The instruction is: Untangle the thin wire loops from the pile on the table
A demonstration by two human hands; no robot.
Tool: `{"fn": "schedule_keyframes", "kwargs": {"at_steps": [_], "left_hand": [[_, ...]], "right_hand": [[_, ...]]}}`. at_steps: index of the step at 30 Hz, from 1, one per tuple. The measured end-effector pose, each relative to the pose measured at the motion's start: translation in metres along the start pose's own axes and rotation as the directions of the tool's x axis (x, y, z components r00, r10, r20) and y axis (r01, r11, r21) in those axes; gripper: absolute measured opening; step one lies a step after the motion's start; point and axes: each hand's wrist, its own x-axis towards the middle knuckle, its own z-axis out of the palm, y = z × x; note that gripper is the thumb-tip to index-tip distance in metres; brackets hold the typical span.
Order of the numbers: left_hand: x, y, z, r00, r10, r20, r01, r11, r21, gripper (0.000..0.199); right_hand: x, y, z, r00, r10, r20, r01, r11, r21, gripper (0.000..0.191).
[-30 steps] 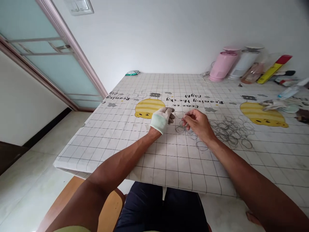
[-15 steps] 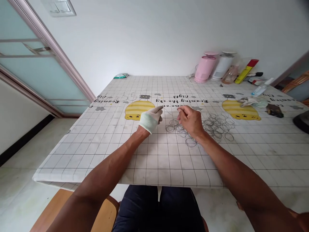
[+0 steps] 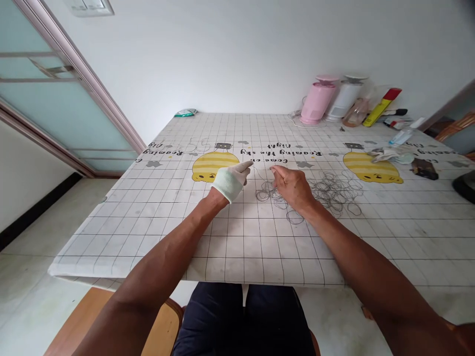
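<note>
My left hand [image 3: 232,182], in a white glove with greyish fingertips, is closed in a pinch above the table. A thin grey wire ring [image 3: 257,171] shows faintly at its fingertips. To the right, my bare right hand [image 3: 291,185] has thumb and forefinger pressed together; what lies between them is too fine to make out. The two hands are a short way apart. Under and beside my right hand spreads a loose tangle of thin grey wire rings [image 3: 334,193], part of it hidden by that hand.
A checked tablecloth [image 3: 156,237] covers the table. Along the wall stand a pink cylinder device [image 3: 317,101], a white one [image 3: 344,101], a bottle [image 3: 355,113] and a yellow can with a red cap [image 3: 382,108]. A crumpled glove [image 3: 393,155] and dark box [image 3: 425,168] lie right.
The view has tilted slightly. Both hands keep their pinches; the right thumb and forefinger look a little straighter, and the left fingers point slightly more forward. The tangle looks unchanged.
</note>
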Motion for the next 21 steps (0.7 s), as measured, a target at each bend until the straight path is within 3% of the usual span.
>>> {"fn": "schedule_keyframes", "kwargs": {"at_steps": [10, 13, 17, 21], "left_hand": [[-0.009, 0.019, -0.004, 0.999, -0.001, 0.043, 0.009, 0.982, -0.188, 0.033], [-0.008, 0.019, -0.005, 0.999, 0.005, 0.046, 0.000, 0.994, -0.112, 0.032], [-0.007, 0.017, -0.005, 0.997, 0.009, 0.071, -0.009, 1.000, 0.006, 0.034], [-0.004, 0.009, -0.008, 0.994, 0.088, 0.066, -0.092, 0.994, 0.052, 0.035]], "right_hand": [[0.003, 0.002, 0.001, 0.993, 0.071, -0.099, -0.074, 0.997, -0.017, 0.042], [0.004, 0.004, 0.000, 0.998, -0.038, -0.056, 0.025, 0.977, -0.212, 0.039], [0.002, 0.003, 0.004, 0.977, -0.207, 0.056, 0.211, 0.881, -0.423, 0.042], [0.002, 0.000, 0.005, 0.978, -0.205, -0.029, 0.171, 0.881, -0.441, 0.052]]}}
